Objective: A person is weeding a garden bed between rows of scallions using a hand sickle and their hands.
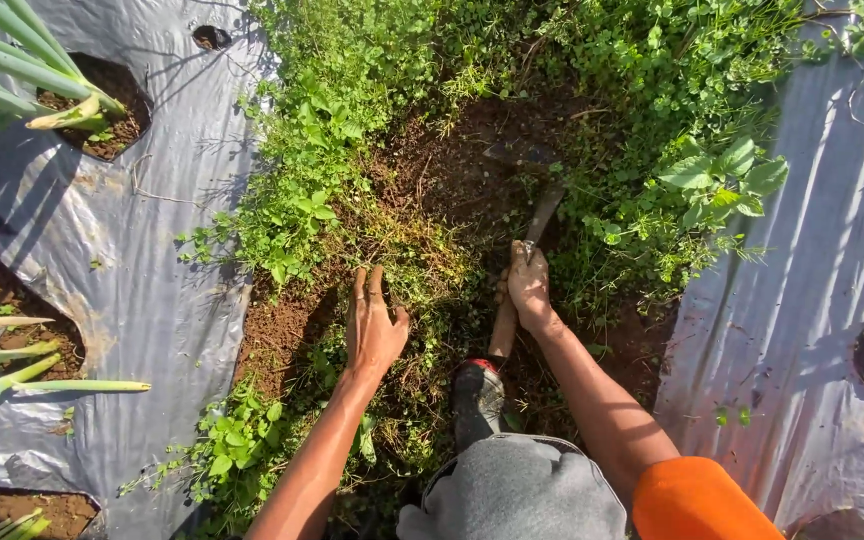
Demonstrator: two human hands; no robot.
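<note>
Nearest the camera, a grey trouser leg (522,490) and an orange sleeve (697,500) fill the bottom edge, both cut off by the frame, with a dark rubber boot (478,400) planted in the weeds just ahead of the knee. The left hand (372,325) lies palm down on a mat of pulled, yellowing weeds (422,265), fingers stretched out and nearly together, gripping nothing. Just beside it, the right hand (529,285) is closed around the wooden handle of a small hoe (537,215); the handle's lower end shows below the fist, touching the boot's line. Beyond the fist the metal shank runs up to the blade (520,152), which rests on bare brown soil (452,170) and is hard to make out in shadow. The open strip of soil is narrow, hemmed by green weeds (322,150) on both sides. Silver plastic mulch sheeting (152,250) edges the furrow left and right, its borders partly hidden under leaves. Round planting holes are cut in the sheet; green onion stalks (12,70) rise from the left ones, cropped by the frame.
</note>
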